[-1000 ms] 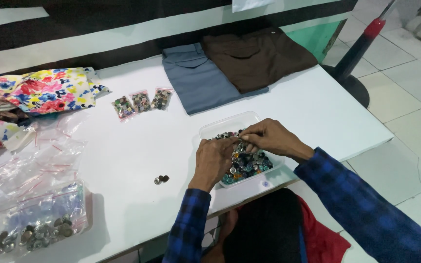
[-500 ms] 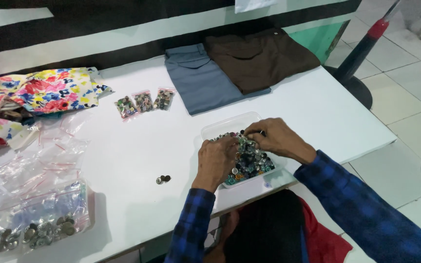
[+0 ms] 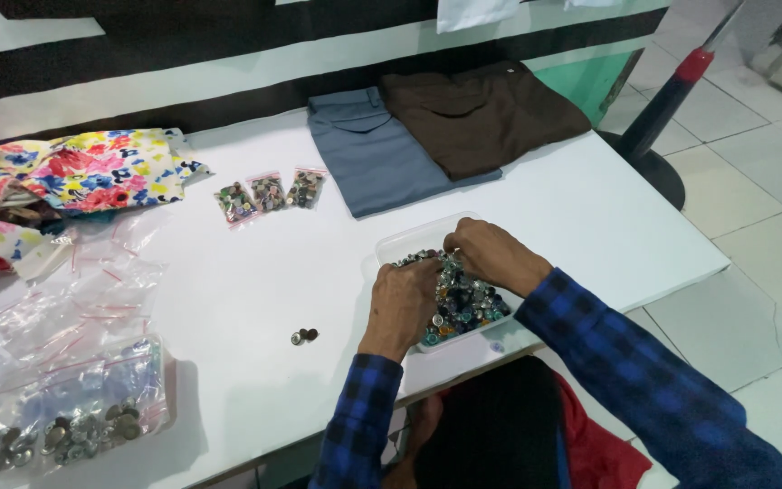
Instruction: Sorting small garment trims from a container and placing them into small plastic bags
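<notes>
Your left hand (image 3: 406, 303) rests palm down on the near left part of a clear plastic tray (image 3: 406, 242), fingers curled into the heap of small dark and blue-green buttons (image 3: 465, 303) that fills it; whether it pinches any one button you cannot tell. Your right hand (image 3: 491, 254) lies just beyond it over the far side of the same heap, fingertips drawn together and dipped among the buttons at the tray's far rim, and what they hold is hidden. The two hands nearly touch.

Just left of your left hand, two loose buttons (image 3: 304, 336) lie side by side on the white worktop (image 3: 255, 272). Farther left and nearer you sits a clear bag of metal buttons (image 3: 65, 435) among empty clear bags (image 3: 74, 299). Beyond your left hand, three small filled bags (image 3: 269, 193) lie in a row, with floral cloth (image 3: 74, 172) to their left. Beyond your right hand lie folded grey-blue trousers (image 3: 373, 154) and brown trousers (image 3: 481, 113), overlapping.
</notes>
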